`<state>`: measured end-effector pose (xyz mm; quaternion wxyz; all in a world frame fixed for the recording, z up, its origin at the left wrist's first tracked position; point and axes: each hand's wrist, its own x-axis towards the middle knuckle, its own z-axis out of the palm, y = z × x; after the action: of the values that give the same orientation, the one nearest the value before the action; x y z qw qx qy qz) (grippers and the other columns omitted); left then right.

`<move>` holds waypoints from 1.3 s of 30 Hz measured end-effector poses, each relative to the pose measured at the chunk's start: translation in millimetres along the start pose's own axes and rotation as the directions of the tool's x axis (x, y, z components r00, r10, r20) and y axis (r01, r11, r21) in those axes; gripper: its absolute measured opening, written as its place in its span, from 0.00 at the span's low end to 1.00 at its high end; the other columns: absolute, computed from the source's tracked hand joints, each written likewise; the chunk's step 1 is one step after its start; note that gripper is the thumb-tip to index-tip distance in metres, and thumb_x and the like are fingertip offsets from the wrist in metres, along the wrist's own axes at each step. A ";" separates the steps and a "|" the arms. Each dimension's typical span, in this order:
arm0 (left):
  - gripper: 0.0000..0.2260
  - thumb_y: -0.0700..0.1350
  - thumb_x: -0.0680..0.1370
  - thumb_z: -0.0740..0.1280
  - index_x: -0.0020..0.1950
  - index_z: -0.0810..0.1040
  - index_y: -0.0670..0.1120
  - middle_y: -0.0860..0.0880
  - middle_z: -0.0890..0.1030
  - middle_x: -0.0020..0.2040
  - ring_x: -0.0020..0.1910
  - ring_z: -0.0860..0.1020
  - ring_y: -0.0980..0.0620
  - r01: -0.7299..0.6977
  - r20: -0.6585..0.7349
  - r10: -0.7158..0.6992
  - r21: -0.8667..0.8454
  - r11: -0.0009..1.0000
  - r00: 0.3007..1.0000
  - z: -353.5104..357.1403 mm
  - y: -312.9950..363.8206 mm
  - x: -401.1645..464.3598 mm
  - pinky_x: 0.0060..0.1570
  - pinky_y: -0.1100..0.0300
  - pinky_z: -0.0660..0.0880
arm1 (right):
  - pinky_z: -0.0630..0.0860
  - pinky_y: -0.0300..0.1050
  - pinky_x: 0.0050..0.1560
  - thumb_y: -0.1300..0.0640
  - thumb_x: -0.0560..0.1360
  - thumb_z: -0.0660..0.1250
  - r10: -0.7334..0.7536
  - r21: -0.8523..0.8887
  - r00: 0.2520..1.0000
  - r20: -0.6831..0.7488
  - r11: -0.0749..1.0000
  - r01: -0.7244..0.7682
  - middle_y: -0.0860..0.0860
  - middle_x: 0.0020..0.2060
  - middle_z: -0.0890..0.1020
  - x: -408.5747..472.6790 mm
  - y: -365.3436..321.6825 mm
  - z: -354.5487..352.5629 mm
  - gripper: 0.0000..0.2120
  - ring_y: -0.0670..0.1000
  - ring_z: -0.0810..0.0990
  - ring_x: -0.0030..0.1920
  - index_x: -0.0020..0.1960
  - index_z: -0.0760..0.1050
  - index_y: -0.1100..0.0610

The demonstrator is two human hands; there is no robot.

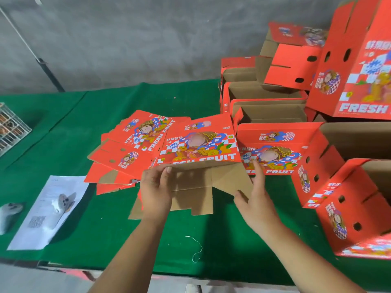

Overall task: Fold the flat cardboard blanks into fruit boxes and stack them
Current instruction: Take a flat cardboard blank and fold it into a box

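A red printed cardboard blank (198, 142) stands partly folded in front of me, its brown bottom flaps (194, 187) turned toward me. My left hand (155, 189) grips the left flap, thumb over its top edge. My right hand (252, 197) holds the right flap, fingers straight along its outer side and thumb on the inner face. Behind on the left lies a loose pile of flat blanks (127, 151). Folded red boxes (270, 142) stand stacked and nested on the right.
A green cloth (105, 106) covers the table. A printed paper sheet (53, 210) lies at the left, with a grey object (9, 212) beside it. A wire basket (10, 127) sits at the far left edge. A bit of white string (196, 248) lies near the front edge.
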<state>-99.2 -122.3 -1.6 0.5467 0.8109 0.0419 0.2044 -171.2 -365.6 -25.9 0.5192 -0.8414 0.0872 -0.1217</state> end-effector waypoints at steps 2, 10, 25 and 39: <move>0.07 0.49 0.82 0.68 0.48 0.83 0.62 0.59 0.81 0.48 0.54 0.79 0.47 -0.020 -0.025 0.020 -0.003 1.000 0.999 -6.9 5.7 4.2 0.58 0.41 0.76 | 0.83 0.52 0.41 0.65 0.78 0.69 0.096 0.286 0.995 -0.021 0.954 -0.086 0.51 0.57 0.80 -11.5 3.8 8.6 0.48 0.57 0.85 0.47 0.75 0.46 0.24; 0.04 0.46 0.83 0.68 0.49 0.80 0.52 0.51 0.78 0.47 0.53 0.76 0.44 -0.118 -0.058 0.125 0.119 0.986 0.990 -21.1 20.2 18.6 0.59 0.42 0.72 | 0.82 0.55 0.37 0.66 0.78 0.69 0.015 0.268 0.986 -0.164 0.963 0.030 0.32 0.52 0.80 11.5 -12.3 -5.0 0.26 0.46 0.82 0.40 0.65 0.69 0.38; 0.08 0.48 0.83 0.66 0.52 0.82 0.45 0.45 0.80 0.51 0.55 0.75 0.42 -0.516 0.293 0.425 0.505 0.692 0.857 -28.7 92.4 111.0 0.54 0.49 0.63 | 0.72 0.33 0.36 0.63 0.77 0.68 -0.058 0.147 0.976 -0.207 0.985 0.090 0.49 0.55 0.78 45.0 -37.5 -52.3 0.24 0.47 0.79 0.43 0.62 0.63 0.41; 0.23 0.60 0.79 0.65 0.58 0.74 0.40 0.41 0.80 0.46 0.45 0.77 0.40 -0.875 0.623 0.628 0.430 0.223 0.467 -12.3 88.2 90.1 0.49 0.46 0.72 | 0.79 0.57 0.41 0.65 0.75 0.66 -0.151 -0.104 0.951 -0.270 0.986 0.127 0.58 0.43 0.81 98.6 -60.3 -95.1 0.25 0.60 0.81 0.37 0.58 0.59 0.42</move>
<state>-35.3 -120.5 107.8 0.0134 0.8840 -0.3753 0.2784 -103.9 -446.7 80.3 0.4555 -0.8416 0.1045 -0.2708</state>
